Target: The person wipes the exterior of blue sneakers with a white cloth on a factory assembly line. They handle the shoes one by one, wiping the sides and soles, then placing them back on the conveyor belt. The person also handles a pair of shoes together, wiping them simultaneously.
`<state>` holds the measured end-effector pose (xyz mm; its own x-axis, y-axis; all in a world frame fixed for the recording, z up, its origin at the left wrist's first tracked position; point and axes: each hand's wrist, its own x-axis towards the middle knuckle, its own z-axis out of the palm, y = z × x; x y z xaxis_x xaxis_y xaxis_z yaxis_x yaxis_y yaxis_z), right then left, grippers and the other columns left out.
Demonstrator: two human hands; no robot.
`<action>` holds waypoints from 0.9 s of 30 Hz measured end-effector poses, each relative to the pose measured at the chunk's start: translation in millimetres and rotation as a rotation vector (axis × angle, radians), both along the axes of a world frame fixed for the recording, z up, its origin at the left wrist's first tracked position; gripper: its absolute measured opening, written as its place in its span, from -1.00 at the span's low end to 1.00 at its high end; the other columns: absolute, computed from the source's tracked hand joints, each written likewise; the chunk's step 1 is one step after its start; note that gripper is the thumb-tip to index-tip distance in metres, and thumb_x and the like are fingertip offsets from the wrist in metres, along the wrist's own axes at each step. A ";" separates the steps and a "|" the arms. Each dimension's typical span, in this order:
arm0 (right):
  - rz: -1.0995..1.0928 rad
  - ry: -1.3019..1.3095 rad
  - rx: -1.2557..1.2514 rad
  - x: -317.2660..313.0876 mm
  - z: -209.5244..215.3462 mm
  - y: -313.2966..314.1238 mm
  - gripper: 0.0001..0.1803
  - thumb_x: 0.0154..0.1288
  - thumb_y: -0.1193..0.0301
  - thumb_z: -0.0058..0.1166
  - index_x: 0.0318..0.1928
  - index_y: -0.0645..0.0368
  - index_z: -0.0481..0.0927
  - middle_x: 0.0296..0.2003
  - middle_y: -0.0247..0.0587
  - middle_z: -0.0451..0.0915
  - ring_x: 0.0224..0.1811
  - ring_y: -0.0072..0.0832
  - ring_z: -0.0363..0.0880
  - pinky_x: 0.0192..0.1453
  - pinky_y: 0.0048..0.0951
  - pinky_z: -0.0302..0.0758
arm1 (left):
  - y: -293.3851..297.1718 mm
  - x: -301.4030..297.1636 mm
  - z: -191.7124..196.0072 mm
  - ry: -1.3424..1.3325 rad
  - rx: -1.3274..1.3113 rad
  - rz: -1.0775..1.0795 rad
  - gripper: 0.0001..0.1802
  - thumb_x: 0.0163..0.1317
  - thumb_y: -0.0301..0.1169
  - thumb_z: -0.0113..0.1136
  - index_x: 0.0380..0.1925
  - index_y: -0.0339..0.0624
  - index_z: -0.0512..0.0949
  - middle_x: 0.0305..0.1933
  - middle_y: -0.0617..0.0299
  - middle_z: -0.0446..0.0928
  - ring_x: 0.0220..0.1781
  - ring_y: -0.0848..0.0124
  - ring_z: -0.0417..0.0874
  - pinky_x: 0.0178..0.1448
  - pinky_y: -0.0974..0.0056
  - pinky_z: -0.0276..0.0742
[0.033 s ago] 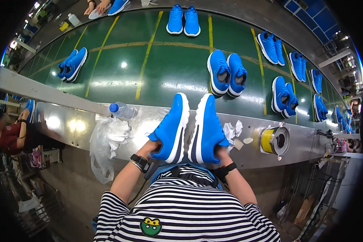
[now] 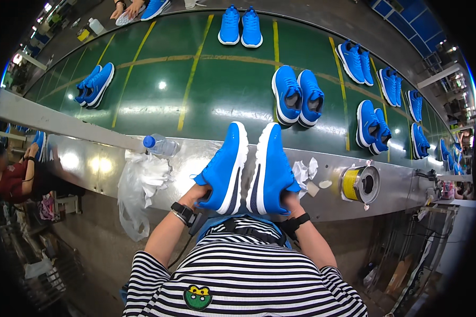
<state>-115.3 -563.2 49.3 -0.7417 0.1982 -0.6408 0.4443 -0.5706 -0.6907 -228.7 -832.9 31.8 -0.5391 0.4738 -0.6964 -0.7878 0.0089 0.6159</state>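
I hold a pair of blue sneakers before my body, toes pointing away, their white soles turned toward each other with a narrow gap between. My left hand (image 2: 197, 193) is closed on the left sneaker (image 2: 221, 165), its fingers tucked into the collar and mostly hidden. On the other side, my right hand (image 2: 291, 202) grips the right sneaker (image 2: 274, 168) at its opening, fingers likewise hidden inside. Both toes reach over the near edge of the green conveyor belt (image 2: 153, 105). Just beyond stands another blue pair (image 2: 287, 94) on the belt.
A metal ledge (image 2: 333, 198) runs along the belt. On it lie a clear bottle with a blue cap (image 2: 163, 145), a plastic bag (image 2: 135, 185), crumpled paper (image 2: 304, 170) and a yellow-labelled tin (image 2: 360, 183). Several blue pairs sit farther along. Co-workers' hands (image 2: 129, 9) show across the belt.
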 end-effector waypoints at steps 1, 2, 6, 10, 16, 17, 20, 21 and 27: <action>0.034 0.024 0.022 2.1 -9.2 3.7 -0.70 0.20 0.53 -0.11 -0.03 0.27 0.42 -0.13 -0.13 0.51 -0.14 -0.39 0.51 -0.01 -0.38 0.46 | 0.2 -0.8 0.4 0.001 -0.015 -0.013 -0.60 0.07 -0.60 0.02 -0.01 -0.26 0.38 -0.08 0.09 0.49 -0.12 0.33 0.55 -0.04 0.28 0.50; 0.065 0.048 0.043 2.9 -22.4 8.7 -0.69 0.20 0.53 -0.11 -0.02 0.27 0.42 -0.13 -0.14 0.51 -0.13 -0.40 0.51 -0.01 -0.38 0.45 | -1.2 -1.8 1.0 0.002 -0.031 -0.029 -0.61 0.09 -0.58 0.02 -0.01 -0.26 0.38 -0.08 0.09 0.49 -0.12 0.33 0.55 -0.04 0.28 0.51; 0.219 0.071 0.448 -20.7 -6.8 -3.5 -0.64 0.15 0.51 -0.07 0.01 0.27 0.39 -0.14 -0.11 0.52 -0.11 -0.35 0.50 0.00 -0.39 0.40 | -15.5 4.3 -17.0 0.014 -0.053 -0.072 -0.65 0.15 -0.52 0.02 -0.01 -0.27 0.38 -0.08 0.09 0.49 -0.12 0.33 0.55 -0.07 0.27 0.52; 0.427 0.242 0.921 -7.2 -30.3 10.9 -0.47 -0.04 0.45 0.08 0.04 0.26 0.37 -0.24 0.01 0.54 -0.17 -0.23 0.52 -0.02 -0.38 0.40 | -25.2 19.7 -29.2 -0.004 -0.046 -0.098 -0.64 0.14 -0.52 0.01 -0.02 -0.27 0.38 -0.09 0.10 0.50 -0.15 0.36 0.55 -0.11 0.31 0.52; 0.056 0.000 1.215 9.8 -0.6 61.1 -0.66 -0.01 0.37 0.15 -0.16 0.15 0.53 -0.31 -0.13 0.51 -0.24 -0.25 0.47 -0.10 -0.33 0.39 | -48.7 40.7 -24.4 0.014 -0.035 0.085 -0.60 0.05 -0.59 0.03 -0.03 -0.27 0.38 -0.09 0.12 0.48 -0.19 0.37 0.55 -0.14 0.33 0.50; 0.039 -0.019 1.339 3.9 0.0 64.0 -0.68 0.00 0.38 0.14 -0.16 0.14 0.53 -0.30 -0.13 0.48 -0.20 -0.22 0.43 -0.06 -0.29 0.35 | -54.4 41.9 -26.7 0.025 -0.047 0.093 -0.59 0.04 -0.61 0.04 -0.03 -0.27 0.38 -0.09 0.12 0.48 -0.19 0.37 0.55 -0.15 0.34 0.50; -0.135 0.026 1.523 -14.2 -25.4 64.0 -0.69 0.00 0.51 0.10 -0.15 0.15 0.53 -0.33 -0.19 0.44 -0.24 -0.33 0.41 -0.15 -0.38 0.36 | -83.4 46.2 -54.6 0.080 -0.125 0.110 -0.57 -0.05 -0.67 -0.01 -0.07 -0.25 0.39 -0.16 0.18 0.48 -0.28 0.41 0.54 -0.23 0.37 0.48; -0.188 -0.011 1.515 -18.5 -29.5 66.4 -0.68 0.01 0.52 0.08 -0.13 0.14 0.52 -0.32 -0.18 0.44 -0.22 -0.32 0.40 -0.13 -0.38 0.35 | -89.5 45.0 -63.4 0.099 -0.159 0.118 -0.55 -0.08 -0.70 -0.03 -0.09 -0.25 0.40 -0.19 0.21 0.49 -0.31 0.43 0.53 -0.26 0.39 0.47; -0.109 0.016 1.582 -5.1 -56.5 103.1 -0.72 -0.01 0.60 0.02 -0.22 0.11 0.56 -0.38 -0.17 0.47 -0.29 -0.25 0.47 -0.18 -0.31 0.41 | -97.2 38.0 -21.3 0.176 -0.076 0.174 -0.37 -0.06 -0.59 -0.11 0.14 -0.13 0.18 -0.03 0.23 0.38 -0.17 0.44 0.44 -0.31 0.40 0.35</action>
